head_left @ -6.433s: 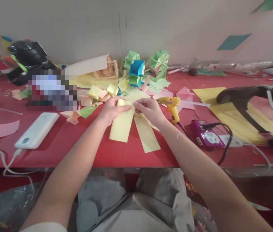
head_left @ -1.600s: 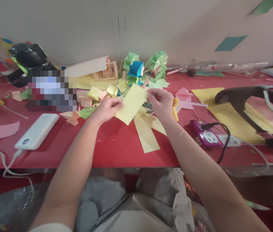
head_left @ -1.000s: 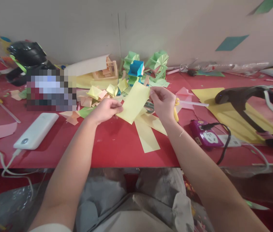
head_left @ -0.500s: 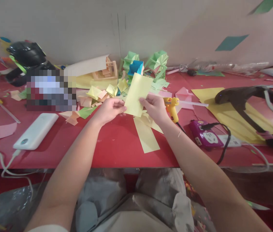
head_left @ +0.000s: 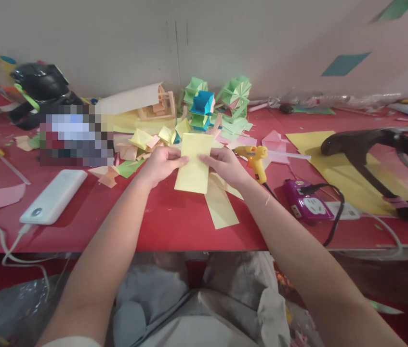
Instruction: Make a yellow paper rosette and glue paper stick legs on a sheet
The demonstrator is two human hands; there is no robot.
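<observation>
Between my hands, above the red tabletop point(head_left: 160, 217), is a pale yellow strip of paper point(head_left: 193, 173). My left hand point(head_left: 164, 166) pinches its left edge, thumb on top. Its right edge is gripped by my right hand point(head_left: 225, 165), also with the thumb on the front face. More yellow paper strips point(head_left: 221, 209) lie on the table just below my right hand. Beyond the held paper stand a blue and green folded paper piece point(head_left: 203, 103) and green fan-like paper shapes point(head_left: 238, 91).
A yellow glue gun point(head_left: 257, 159) lies right of my right hand. Further right are a purple power socket point(head_left: 308, 202) with cables and a black strap point(head_left: 366, 159). A white power bank point(head_left: 54, 196) sits left; folded paper pieces point(head_left: 140, 140) lie behind my left hand.
The yellow paper has come down toward me and turned from tilted to nearly upright. My right hand has shifted slightly left and lower along its edge; my left thumb now lies over the paper.
</observation>
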